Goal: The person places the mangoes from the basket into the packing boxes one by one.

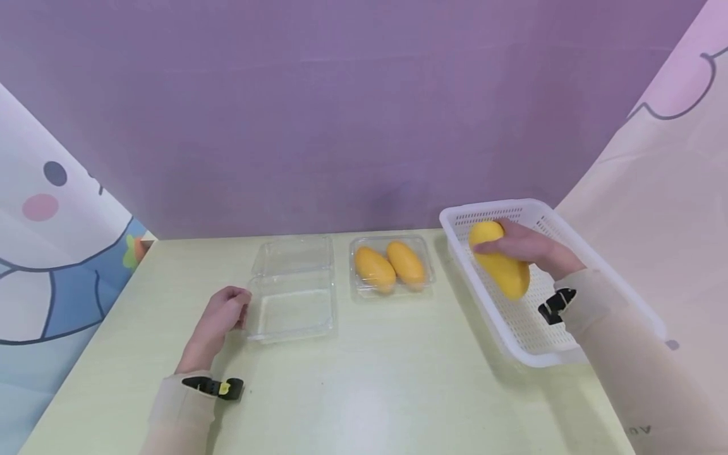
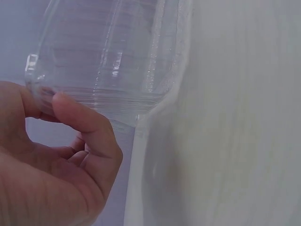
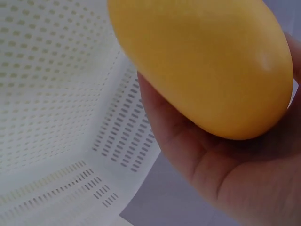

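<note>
My left hand (image 1: 218, 316) pinches the left edge of an open, empty clear plastic box (image 1: 292, 306), its lid raised behind; in the left wrist view thumb and finger of the hand (image 2: 61, 160) meet at the box's (image 2: 108, 56) edge. Over the white basket, my right hand (image 1: 526, 243) grips yellow mango-like fruit (image 1: 506, 275); the head view does not settle whether it is one or two pieces. The right wrist view has one smooth yellow fruit (image 3: 202, 61) lying against the curled hand (image 3: 225, 174). Two similar fruits (image 1: 375, 268) lie in another clear box (image 1: 392, 294).
The white perforated basket (image 1: 495, 319) stands at the right of the pale table (image 1: 364, 379), below my right forearm. A purple backdrop (image 1: 341, 126) rises behind the table, and printed cloths hang on both sides.
</note>
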### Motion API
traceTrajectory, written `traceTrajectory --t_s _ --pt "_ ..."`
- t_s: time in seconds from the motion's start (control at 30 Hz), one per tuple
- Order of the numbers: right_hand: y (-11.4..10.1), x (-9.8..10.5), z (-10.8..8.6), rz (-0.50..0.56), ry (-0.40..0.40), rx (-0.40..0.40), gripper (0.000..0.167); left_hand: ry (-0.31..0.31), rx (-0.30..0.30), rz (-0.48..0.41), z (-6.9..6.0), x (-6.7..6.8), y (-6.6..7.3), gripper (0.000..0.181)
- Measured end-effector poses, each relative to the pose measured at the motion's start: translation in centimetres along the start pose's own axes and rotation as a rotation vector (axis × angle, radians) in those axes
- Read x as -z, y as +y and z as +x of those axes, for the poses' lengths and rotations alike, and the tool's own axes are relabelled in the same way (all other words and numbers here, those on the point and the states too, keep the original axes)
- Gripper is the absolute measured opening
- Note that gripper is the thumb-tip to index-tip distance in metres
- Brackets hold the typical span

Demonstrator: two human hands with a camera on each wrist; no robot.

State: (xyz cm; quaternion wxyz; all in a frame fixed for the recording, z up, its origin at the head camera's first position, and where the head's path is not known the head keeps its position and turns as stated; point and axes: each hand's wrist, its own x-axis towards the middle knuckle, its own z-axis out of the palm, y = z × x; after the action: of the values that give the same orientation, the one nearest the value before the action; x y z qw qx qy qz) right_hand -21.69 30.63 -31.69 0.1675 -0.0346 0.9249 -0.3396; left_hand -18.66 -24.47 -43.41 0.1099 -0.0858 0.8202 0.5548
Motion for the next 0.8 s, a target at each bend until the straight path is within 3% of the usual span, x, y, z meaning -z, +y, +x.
traceTrajectory --t_s 0.57,0.8 --pt "-3.6 0.3 -1.2 0.006 0.045 0.012 0.078 0.021 0.001 0.019 -0.1 -0.6 -0.2 0.032" --pt "-5.6 0.3 -1.9 0.089 0.047 0.042 0.073 0.025 -0.006 0.009 -0.1 -1.0 -0.1 0.03"
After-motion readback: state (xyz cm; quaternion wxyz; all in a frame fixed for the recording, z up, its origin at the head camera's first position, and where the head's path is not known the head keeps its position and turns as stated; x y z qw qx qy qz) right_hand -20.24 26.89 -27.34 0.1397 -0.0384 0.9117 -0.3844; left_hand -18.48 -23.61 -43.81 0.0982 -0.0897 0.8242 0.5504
